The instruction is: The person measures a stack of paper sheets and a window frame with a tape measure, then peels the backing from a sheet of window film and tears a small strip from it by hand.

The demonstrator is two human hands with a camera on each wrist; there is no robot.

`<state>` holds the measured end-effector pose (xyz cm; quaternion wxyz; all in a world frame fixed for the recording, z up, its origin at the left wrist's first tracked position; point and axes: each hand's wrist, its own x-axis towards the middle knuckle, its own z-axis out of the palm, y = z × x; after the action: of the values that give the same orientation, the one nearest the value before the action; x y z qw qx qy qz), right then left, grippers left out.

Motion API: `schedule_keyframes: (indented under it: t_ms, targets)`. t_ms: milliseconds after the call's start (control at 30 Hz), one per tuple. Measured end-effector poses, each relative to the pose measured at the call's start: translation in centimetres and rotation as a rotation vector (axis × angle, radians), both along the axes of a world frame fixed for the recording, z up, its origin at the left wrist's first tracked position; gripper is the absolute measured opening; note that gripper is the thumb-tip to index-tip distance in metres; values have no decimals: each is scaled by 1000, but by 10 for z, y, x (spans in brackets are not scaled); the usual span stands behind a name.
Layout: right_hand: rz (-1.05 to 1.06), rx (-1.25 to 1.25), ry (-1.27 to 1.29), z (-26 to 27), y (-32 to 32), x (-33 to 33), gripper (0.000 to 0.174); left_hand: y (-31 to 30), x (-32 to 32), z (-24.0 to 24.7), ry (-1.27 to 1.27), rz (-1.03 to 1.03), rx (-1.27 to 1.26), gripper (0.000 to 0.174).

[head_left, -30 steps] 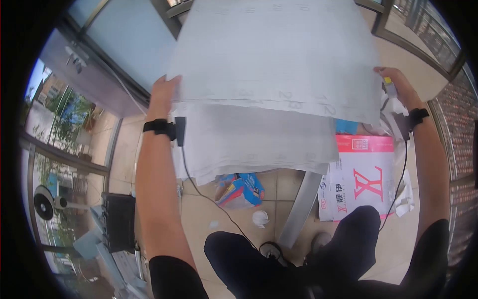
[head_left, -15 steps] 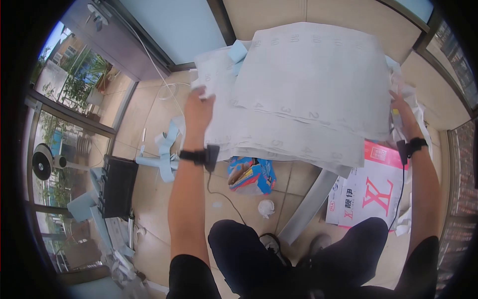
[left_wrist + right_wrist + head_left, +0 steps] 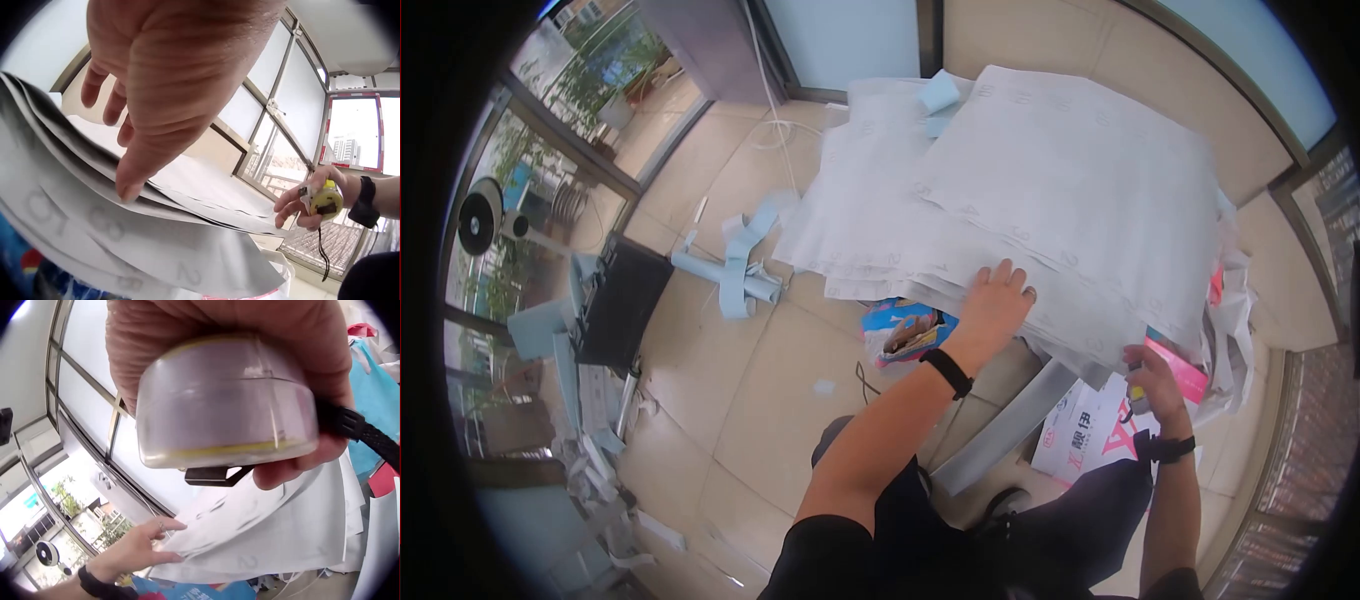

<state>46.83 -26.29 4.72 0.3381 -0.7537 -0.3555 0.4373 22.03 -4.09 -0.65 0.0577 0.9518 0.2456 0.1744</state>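
Large white sheets with printed numbers (image 3: pixel 1080 180) lie in a loose, overlapping pile in the head view. My left hand (image 3: pixel 997 305) is at the pile's near edge, fingers extended over the top. In the left wrist view its thumb (image 3: pixel 131 184) is right at the layered sheet edges. At the pile's near right corner, my right hand (image 3: pixel 1157 385) grips a tape measure (image 3: pixel 326 203) with a yellow face and a dark cord. The tape measure's pale case (image 3: pixel 225 406) fills much of the right wrist view, with its metal hook sticking out below.
Below the pile are a blue plastic bag (image 3: pixel 890 325), a long grey strip (image 3: pixel 1005 425) and a white-and-pink package (image 3: pixel 1080 430). Light blue rolled strips (image 3: pixel 745 265) lie on the tiles at left, beyond a black case (image 3: pixel 625 300). Crumpled white wrapping (image 3: pixel 1228 335) sits at right.
Both hands have come back from the pile's sides to its near edge, the left one moving right. The lifted top sheet has come down onto the pile. The tape measure remains in the right hand.
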Motion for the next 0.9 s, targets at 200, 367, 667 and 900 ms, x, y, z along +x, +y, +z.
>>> schedule_keyframes:
  t_ms: [200,367,667,900]
  targets:
    - [25,-63,-67,0,0,1,49,6,0,-1,-103,-76,86,20]
    - [-165,-71,62,4,-3,11,57,11,10,16,-163,-125,46,10]
    - [-368,294,726,55,16,-5,70,22,28,55,-607,95,231,14]
    - [-204,305,324,48,2,17,45,35,7,78,-386,51,120,10]
